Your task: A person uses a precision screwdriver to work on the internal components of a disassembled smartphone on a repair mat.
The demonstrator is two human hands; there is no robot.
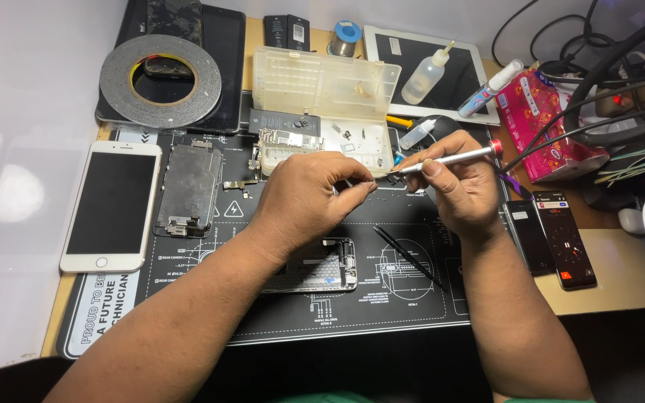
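Observation:
My right hand (463,186) grips a slim silver screwdriver (453,158) with a red end cap, its tip pointing left. My left hand (309,195) pinches something very small at that tip, too small to make out. Both hands hover above the black repair mat (263,313). Under my left wrist lies an opened phone chassis (322,269). Black tweezers (406,255) rest on the mat just below my right hand.
A white phone (110,205) lies face up at left beside a metal backplate (188,188). A clear parts box (322,97), tape roll (160,78), squeeze bottle (425,75), pink tissue pack (554,123), two dark phones (561,239) and cables (621,89) surround the mat.

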